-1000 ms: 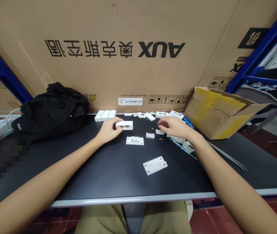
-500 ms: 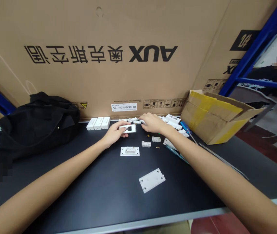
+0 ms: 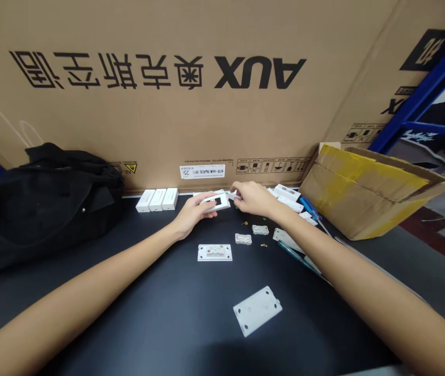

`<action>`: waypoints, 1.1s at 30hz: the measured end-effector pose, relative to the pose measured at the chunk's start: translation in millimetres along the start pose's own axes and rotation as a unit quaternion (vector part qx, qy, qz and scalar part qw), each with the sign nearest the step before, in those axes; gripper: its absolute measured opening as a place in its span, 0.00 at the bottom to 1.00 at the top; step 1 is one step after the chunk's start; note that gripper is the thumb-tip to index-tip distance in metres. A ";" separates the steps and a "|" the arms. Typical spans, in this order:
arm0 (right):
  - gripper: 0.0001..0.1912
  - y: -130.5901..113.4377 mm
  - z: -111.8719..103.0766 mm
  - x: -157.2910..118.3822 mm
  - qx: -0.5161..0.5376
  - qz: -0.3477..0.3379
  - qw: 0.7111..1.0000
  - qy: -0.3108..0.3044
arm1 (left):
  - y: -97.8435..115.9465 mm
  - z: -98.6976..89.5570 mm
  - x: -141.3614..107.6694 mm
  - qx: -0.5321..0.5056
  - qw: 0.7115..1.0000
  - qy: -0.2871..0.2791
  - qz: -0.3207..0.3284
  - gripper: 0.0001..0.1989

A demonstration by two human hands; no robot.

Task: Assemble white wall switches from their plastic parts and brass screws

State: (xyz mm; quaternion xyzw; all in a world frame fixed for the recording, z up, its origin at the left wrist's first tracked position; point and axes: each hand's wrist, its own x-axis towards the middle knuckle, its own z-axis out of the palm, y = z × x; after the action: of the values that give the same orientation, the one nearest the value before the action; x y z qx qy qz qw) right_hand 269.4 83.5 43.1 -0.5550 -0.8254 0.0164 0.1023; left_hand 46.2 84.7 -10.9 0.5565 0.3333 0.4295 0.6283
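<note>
My left hand (image 3: 194,211) grips a white plastic cover (image 3: 225,201) with a rectangular opening, tilted above the far part of the table. Close to its right, my right hand (image 3: 254,198) has bent fingers around a small white plastic part (image 3: 232,196), mostly hidden by them. Nearer me lies a white plate with a block on it (image 3: 215,253). Two small white terminal-like blocks (image 3: 243,239) lie to its right, among small brass-coloured pieces (image 3: 264,245). A bare white plate (image 3: 257,310) rests at an angle in front.
Three white boxes (image 3: 157,200) stand at the back left beside a black bag (image 3: 46,203). White parts (image 3: 288,192), a blue-handled screwdriver (image 3: 310,208) and a teal tool (image 3: 298,257) lie at right, near an open carton (image 3: 371,193). A large cardboard box (image 3: 159,125) stands behind.
The view has shifted a little. My left hand has turned the white cover, so its opening now shows more clearly, with fingertips behind it. My right hand stays close beside it.
</note>
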 end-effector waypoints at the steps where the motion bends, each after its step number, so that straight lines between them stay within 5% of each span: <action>1: 0.18 1.3 -4.1 -8.4 0.019 0.000 1.000 0.012 | -0.4 3.0 0.9 0.004 1.000 -0.004 0.003 0.21; 7: 0.20 6.4 -19.8 -65.9 0.141 0.002 0.989 0.052 | -2.4 24.2 7.5 0.012 0.999 -0.029 0.025 0.19; 11: 0.11 2.1 -20.4 -85.9 0.320 0.000 0.940 0.118 | -2.2 25.8 3.1 0.000 0.999 -0.041 0.031 0.17; 22: 0.13 -10.0 -20.1 -88.7 0.436 0.031 0.887 0.152 | -2.2 23.3 -1.0 -0.006 0.997 -0.067 0.029 0.12; 33: 0.14 -18.5 -18.4 -88.4 0.466 0.019 0.867 0.174 | 1.3 24.2 -1.6 -0.067 0.989 -0.130 0.025 0.09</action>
State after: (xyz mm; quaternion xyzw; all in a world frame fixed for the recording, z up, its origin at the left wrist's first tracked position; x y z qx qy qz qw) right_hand 288.1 -6.5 50.4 -0.4524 -0.6800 0.3043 0.4903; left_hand 67.0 73.3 -5.8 0.5726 0.2049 0.3906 0.6911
